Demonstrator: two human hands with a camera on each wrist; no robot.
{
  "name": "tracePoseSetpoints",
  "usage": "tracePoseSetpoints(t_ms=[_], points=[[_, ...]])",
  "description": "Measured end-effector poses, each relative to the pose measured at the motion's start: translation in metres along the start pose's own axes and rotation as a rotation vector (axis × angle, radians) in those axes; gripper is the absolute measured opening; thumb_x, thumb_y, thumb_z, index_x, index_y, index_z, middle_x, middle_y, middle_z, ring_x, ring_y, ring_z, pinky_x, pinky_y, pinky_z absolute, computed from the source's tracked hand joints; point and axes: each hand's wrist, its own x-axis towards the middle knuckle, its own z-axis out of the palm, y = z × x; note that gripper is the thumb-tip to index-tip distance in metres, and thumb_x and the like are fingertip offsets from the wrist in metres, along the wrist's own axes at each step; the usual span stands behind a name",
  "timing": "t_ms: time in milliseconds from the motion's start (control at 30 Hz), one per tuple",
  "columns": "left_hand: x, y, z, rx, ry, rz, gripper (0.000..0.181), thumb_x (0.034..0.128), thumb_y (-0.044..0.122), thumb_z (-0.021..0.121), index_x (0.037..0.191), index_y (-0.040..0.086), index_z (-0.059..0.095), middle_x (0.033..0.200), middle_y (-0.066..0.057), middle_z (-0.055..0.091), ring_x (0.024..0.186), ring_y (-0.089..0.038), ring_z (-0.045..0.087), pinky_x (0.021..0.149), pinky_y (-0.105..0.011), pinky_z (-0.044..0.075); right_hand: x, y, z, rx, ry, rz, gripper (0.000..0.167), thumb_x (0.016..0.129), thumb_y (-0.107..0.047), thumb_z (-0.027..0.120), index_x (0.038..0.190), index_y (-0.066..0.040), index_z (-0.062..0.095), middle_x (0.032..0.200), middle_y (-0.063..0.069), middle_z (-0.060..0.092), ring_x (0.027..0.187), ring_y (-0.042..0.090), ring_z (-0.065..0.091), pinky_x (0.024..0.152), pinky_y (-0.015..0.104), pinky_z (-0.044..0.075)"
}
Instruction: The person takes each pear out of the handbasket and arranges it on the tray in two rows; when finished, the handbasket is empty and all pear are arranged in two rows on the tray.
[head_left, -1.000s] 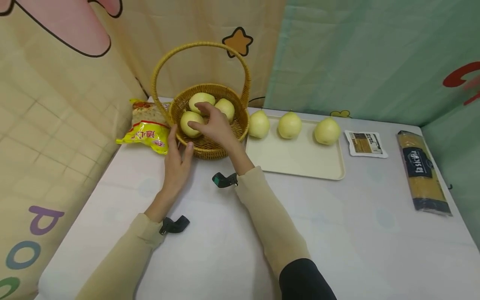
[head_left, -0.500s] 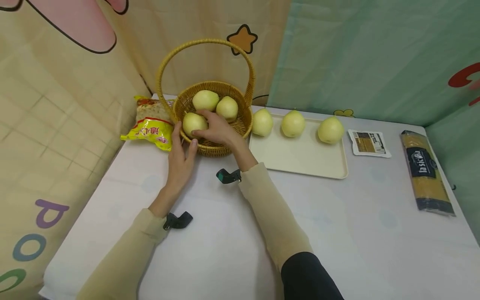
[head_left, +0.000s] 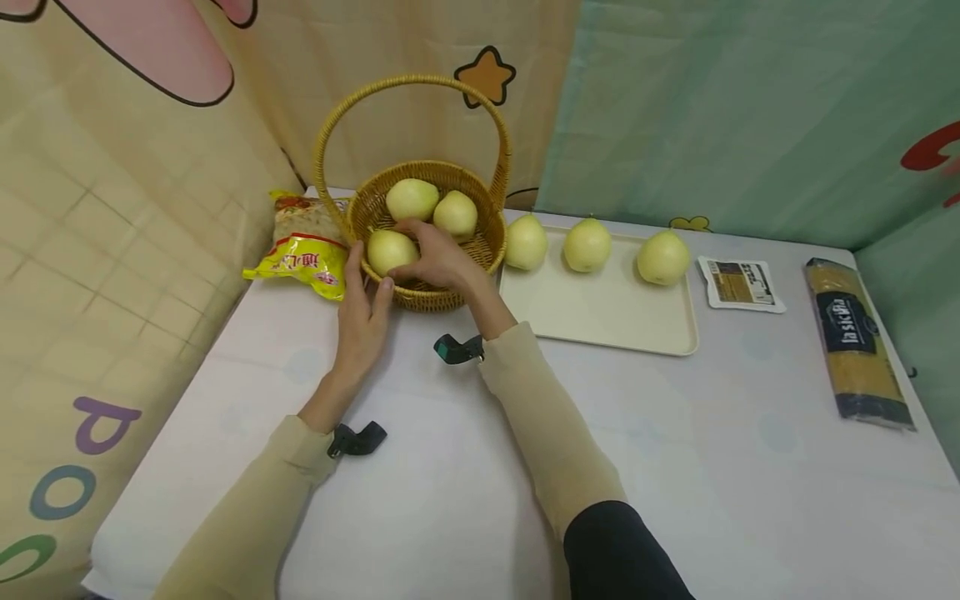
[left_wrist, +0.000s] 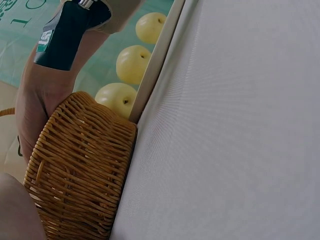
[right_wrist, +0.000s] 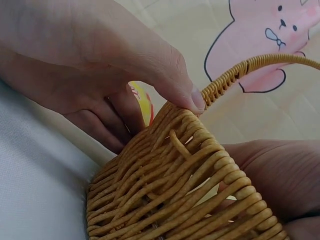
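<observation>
A round wicker basket (head_left: 427,302) with a tall hoop handle stands at the back left. Inside lie three pale yellow-green pears. My right hand (head_left: 450,265) reaches into it and holds the front-left pear (head_left: 392,250) between thumb and fingers. My left hand (head_left: 362,329) grips the basket's front-left side. In the right wrist view, the left thumb (right_wrist: 187,97) presses on the woven rim while the other fingers curl along the outer wall. The wicker wall (left_wrist: 82,165) hides the pears in the left wrist view.
A cream tray (head_left: 592,317) right of the basket bears a row of three pears (head_left: 587,245). Behind the left hand lies a yellow snack bag (head_left: 303,250). Further right are a small white-edged sachet (head_left: 740,284) and a spaghetti pack (head_left: 855,342). Curtains enclose the table.
My right hand has lowered onto the front-left pear and its fingers have closed round it. The left hand has stayed at the basket. The head view has shifted slightly.
</observation>
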Motion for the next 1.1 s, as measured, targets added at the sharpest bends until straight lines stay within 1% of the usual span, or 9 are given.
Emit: tracePoseSetpoints(t_ms=[233, 433, 633, 800, 933, 1000, 1100], points=[[-0.002, 0.002, 0.0, 0.027, 0.004, -0.019, 0.068, 0.1126, 0.034, 0.05, 0.17, 0.018, 0.016, 0.177, -0.003, 0.018, 0.16, -0.024, 0.027, 0.128, -0.047, 0.03, 0.0, 0.0, -0.001, -0.009, -0.024, 0.001, 0.071, 0.093, -0.02, 0.081, 0.154, -0.003, 0.049, 0.153, 0.012, 0.057, 0.137, 0.026, 0.056, 0.115, 0.037, 0.046], [-0.001, 0.003, -0.001, 0.02, -0.004, -0.021, 0.068, 0.1129, 0.036, 0.048, 0.17, 0.018, 0.016, 0.177, -0.003, 0.017, 0.16, -0.024, 0.027, 0.128, -0.046, 0.03, 0.001, 0.0, 0.0, -0.042, 0.007, 0.006, 0.071, 0.091, -0.021, 0.08, 0.153, -0.002, 0.05, 0.151, 0.014, 0.059, 0.135, 0.026, 0.058, 0.114, 0.038, 0.047], [-0.001, 0.002, -0.001, 0.022, -0.003, -0.026, 0.066, 0.1134, 0.034, 0.047, 0.17, 0.019, 0.016, 0.177, -0.003, 0.018, 0.16, -0.024, 0.026, 0.128, -0.046, 0.03, -0.001, -0.003, 0.0, -0.082, 0.039, 0.017, 0.073, 0.088, -0.024, 0.082, 0.151, -0.001, 0.053, 0.148, 0.014, 0.061, 0.133, 0.027, 0.059, 0.112, 0.038, 0.048], [-0.002, 0.003, 0.0, 0.042, -0.008, -0.033, 0.065, 0.1136, 0.032, 0.046, 0.17, 0.021, 0.015, 0.177, -0.003, 0.017, 0.16, -0.026, 0.026, 0.129, -0.048, 0.028, -0.006, -0.006, -0.004, -0.063, 0.093, 0.037, 0.078, 0.086, -0.029, 0.085, 0.152, -0.004, 0.053, 0.149, 0.012, 0.06, 0.134, 0.031, 0.055, 0.113, 0.042, 0.046], [-0.002, 0.004, 0.0, 0.058, -0.01, -0.037, 0.066, 0.1133, 0.029, 0.047, 0.17, 0.022, 0.014, 0.177, -0.003, 0.017, 0.16, -0.027, 0.026, 0.129, -0.05, 0.027, -0.012, -0.011, -0.011, -0.045, 0.16, 0.028, 0.074, 0.086, -0.033, 0.086, 0.149, -0.008, 0.057, 0.145, 0.01, 0.064, 0.129, 0.032, 0.055, 0.11, 0.045, 0.046], [-0.002, 0.004, 0.0, 0.065, -0.007, -0.038, 0.066, 0.113, 0.028, 0.048, 0.17, 0.022, 0.014, 0.177, -0.002, 0.017, 0.16, -0.027, 0.026, 0.129, -0.05, 0.027, -0.015, -0.013, -0.014, -0.04, 0.185, 0.025, 0.072, 0.086, -0.035, 0.087, 0.148, -0.01, 0.059, 0.142, 0.009, 0.066, 0.128, 0.03, 0.057, 0.108, 0.043, 0.048], [-0.002, 0.003, 0.0, 0.067, -0.001, -0.032, 0.067, 0.1133, 0.034, 0.047, 0.17, 0.021, 0.014, 0.177, -0.003, 0.017, 0.16, -0.027, 0.026, 0.129, -0.05, 0.027, -0.018, -0.014, -0.016, -0.021, 0.218, 0.02, 0.071, 0.085, -0.037, 0.086, 0.146, -0.012, 0.06, 0.139, 0.009, 0.068, 0.125, 0.027, 0.061, 0.104, 0.041, 0.052]])
